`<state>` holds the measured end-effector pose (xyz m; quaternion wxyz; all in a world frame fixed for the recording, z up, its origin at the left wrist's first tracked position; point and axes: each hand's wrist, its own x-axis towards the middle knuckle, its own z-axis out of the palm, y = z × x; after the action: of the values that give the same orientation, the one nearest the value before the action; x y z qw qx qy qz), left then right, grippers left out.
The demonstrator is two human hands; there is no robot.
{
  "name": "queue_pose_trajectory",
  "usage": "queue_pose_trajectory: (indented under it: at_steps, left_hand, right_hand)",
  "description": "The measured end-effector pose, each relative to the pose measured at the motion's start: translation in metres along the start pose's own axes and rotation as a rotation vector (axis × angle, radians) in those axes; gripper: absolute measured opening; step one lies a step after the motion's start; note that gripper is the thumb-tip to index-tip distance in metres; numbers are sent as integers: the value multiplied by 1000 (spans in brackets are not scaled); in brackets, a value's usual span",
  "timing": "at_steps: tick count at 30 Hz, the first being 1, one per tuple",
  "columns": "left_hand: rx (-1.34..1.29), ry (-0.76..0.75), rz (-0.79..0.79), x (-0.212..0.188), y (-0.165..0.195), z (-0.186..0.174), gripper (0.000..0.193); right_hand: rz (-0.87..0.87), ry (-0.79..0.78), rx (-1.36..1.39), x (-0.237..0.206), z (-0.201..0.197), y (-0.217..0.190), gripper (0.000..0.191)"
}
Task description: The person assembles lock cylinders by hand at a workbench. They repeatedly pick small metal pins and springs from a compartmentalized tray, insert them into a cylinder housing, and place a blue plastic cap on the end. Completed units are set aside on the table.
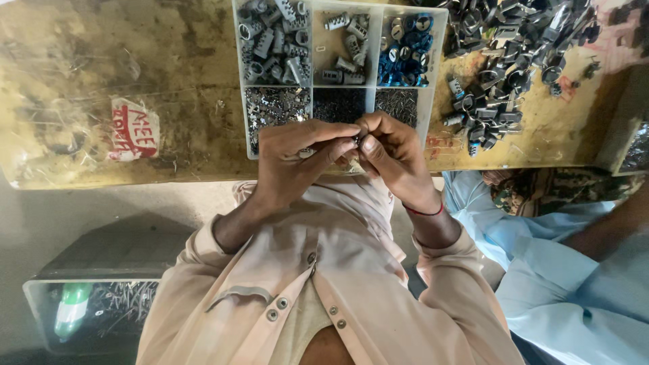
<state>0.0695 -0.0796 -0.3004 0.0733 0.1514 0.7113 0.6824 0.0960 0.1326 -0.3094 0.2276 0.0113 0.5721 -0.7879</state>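
- Box low at far left, below the worktop; holds thin metal bits and a green bottle; well apart from the hands.
- Red-and-white sticker on the worktop's scuffed left part; nothing else near it.
- Left hand, at the worktop's near edge: fingers curled in, thumb and forefinger pinched shut on a small part; a bit of pale metal shows under the fingers, too small to tell what.
- The part sits between the two hands' fingertips, just over the near rim of the tray; dark, tiny, mostly hidden.
- Tray: clear plastic, six compartments; grey cylinders in the upper left and upper middle, blue rings in the upper right; fine dark bits in the three lower cells.
- Right hand: fingers bent close, tips closed on the same part from the other side; red thread at the wrist.
- Loose pile of dark metal pieces right of the tray.
- Another person's pale blue sleeve at far right, near the right elbow.
- Risk, as judged: the grip is fingertip only, so a slip could drop the part into the lower cells or the lap, where it would be hard to pick out; a nudge from the neighbour's arm could cause that; a wrist on the tray rim might tip it and mix the cells.
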Motion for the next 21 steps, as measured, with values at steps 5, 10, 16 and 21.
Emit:
queue_pose_trajectory:
  at_steps: [5,10,16,21]
  left_hand:
    - [4,-33,34,0,2,-4,25]
    - [45,-36,128,3,6,-9,20]
    - [12,-38,56,5,6,-16,19]
    - [-150,-55,-76,5,1,-18,16]
  right_hand:
    - [47,-22,61,0,1,1,21]
    - [74,24,15,3,7,-2,19]
    - [-9,120,-112,11,13,-6,14]
    - [-332,93,-554,12,11,-10,13]
